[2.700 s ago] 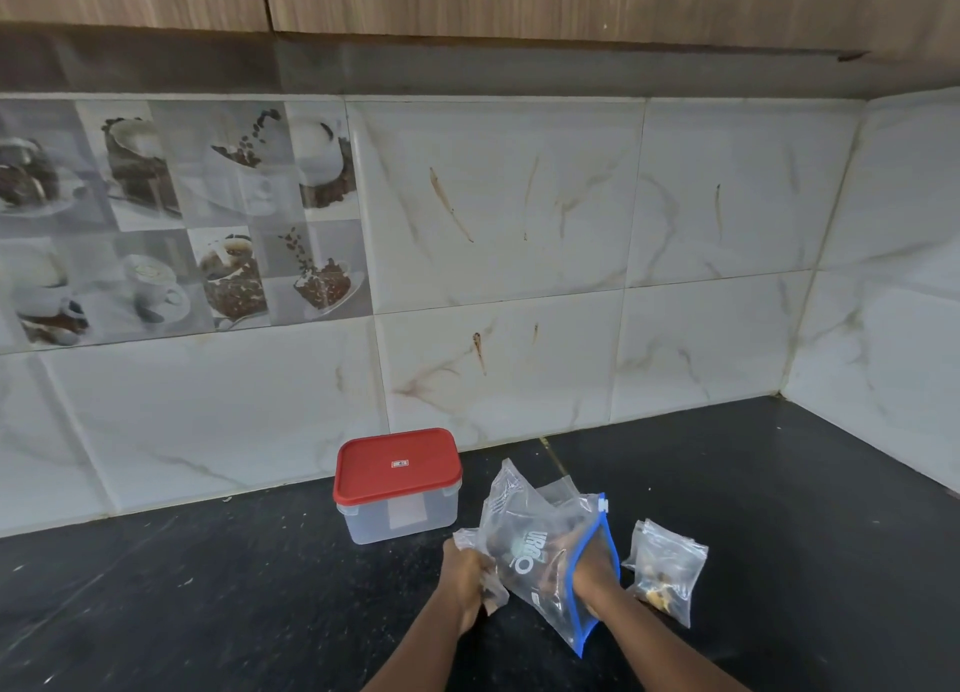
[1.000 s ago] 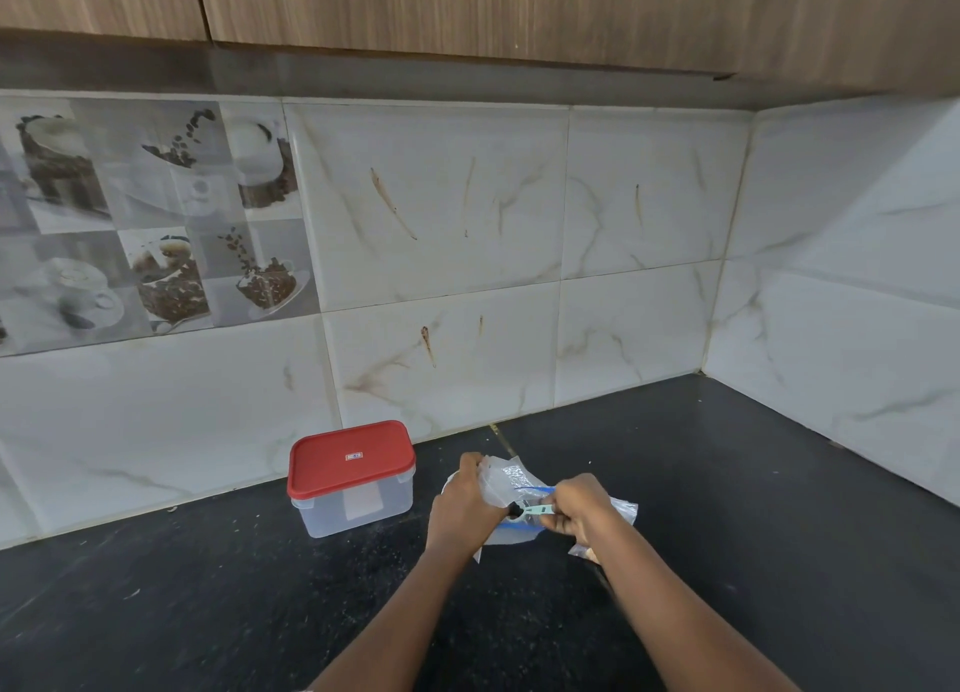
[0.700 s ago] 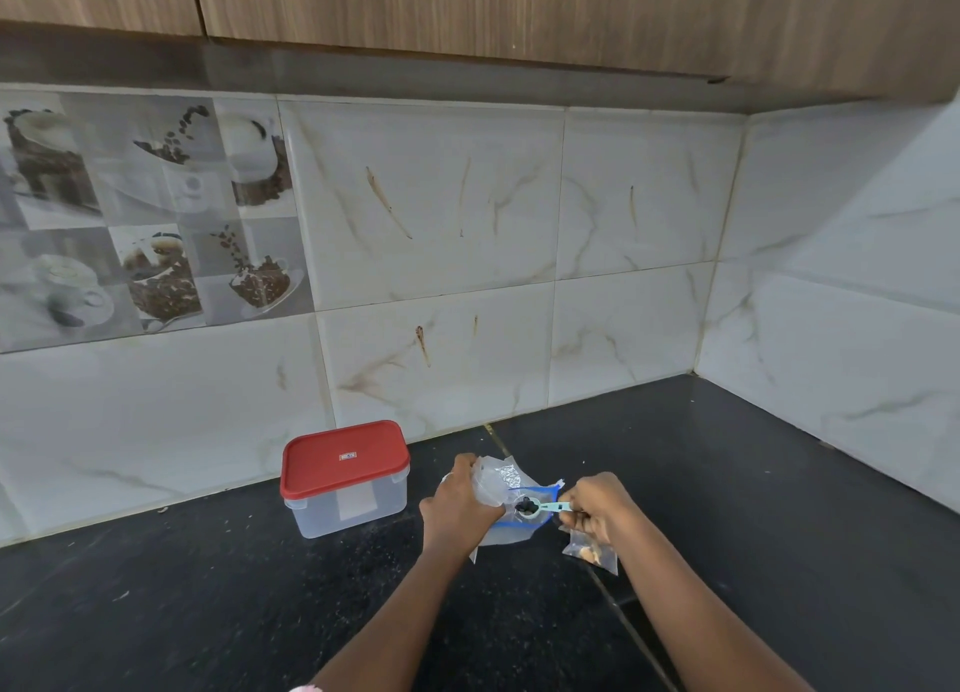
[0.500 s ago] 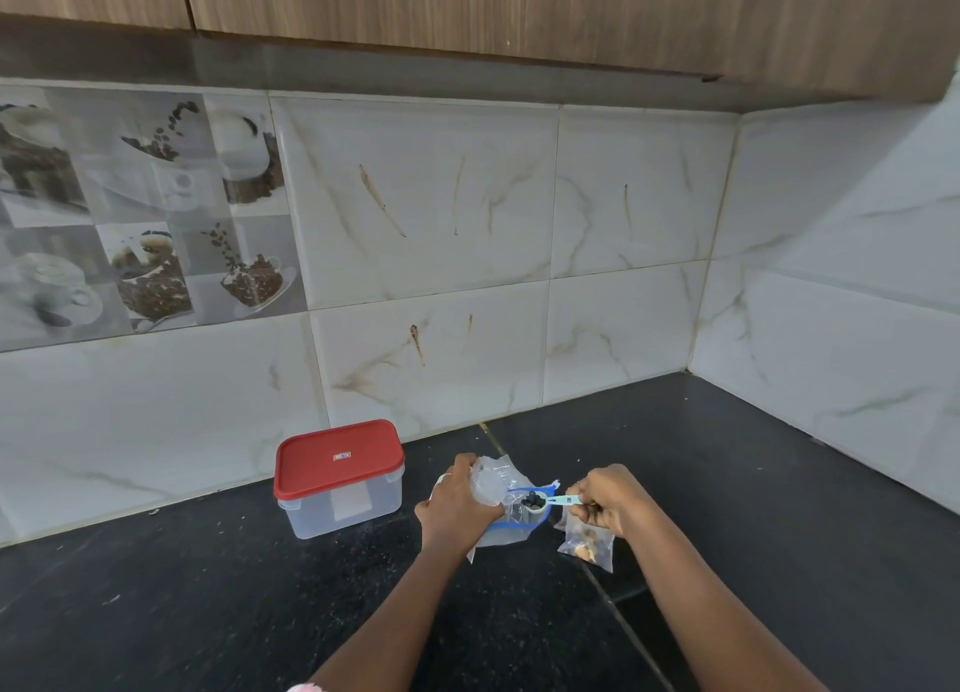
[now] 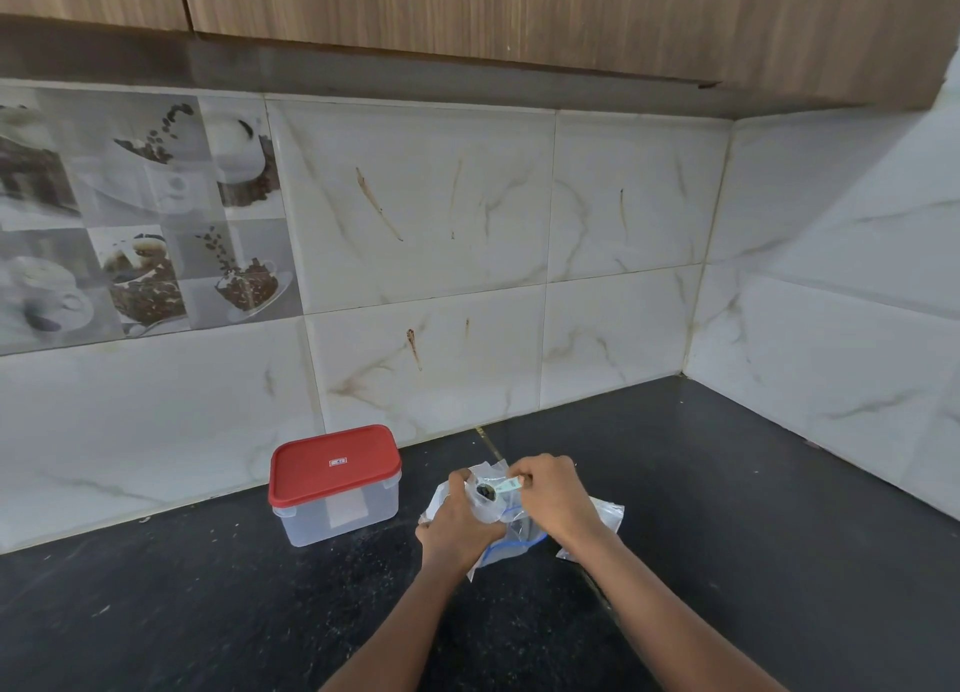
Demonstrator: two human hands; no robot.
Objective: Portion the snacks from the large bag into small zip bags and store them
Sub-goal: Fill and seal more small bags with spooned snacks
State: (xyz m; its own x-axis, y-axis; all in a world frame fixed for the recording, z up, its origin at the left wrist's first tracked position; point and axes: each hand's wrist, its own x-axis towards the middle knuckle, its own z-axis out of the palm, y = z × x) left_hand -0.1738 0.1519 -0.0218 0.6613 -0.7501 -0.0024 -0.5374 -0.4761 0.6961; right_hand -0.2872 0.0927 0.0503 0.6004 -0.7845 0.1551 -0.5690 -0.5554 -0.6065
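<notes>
Head view, as it reaches me on the feed: coffee tiles (image 5: 140,223) fill the wall at far left. On the black counter (image 5: 208,613), near the wall, stands a clear box (image 5: 340,512) with its red lid (image 5: 335,465) on. Just right of the box I see the left hand (image 5: 457,527), fingers curled round a small bag (image 5: 488,509) and holding it upright, mouth up. At that mouth sits the bowl of a scoop (image 5: 485,492), loaded with dark pieces. I cannot tell whether the bowl is inside the mouth or just above it. The right hand (image 5: 553,499) pinches the scoop's pale green handle between thumb and fingers. Under both hands lies the big bag (image 5: 506,540) on the counter, its blue zip edge showing between the wrists. Further right, partly hidden by the right wrist, a second bag (image 5: 605,514) lies on the counter, and I cannot make out its contents. White marbled tiles (image 5: 623,327) run behind and turn the corner at right.
</notes>
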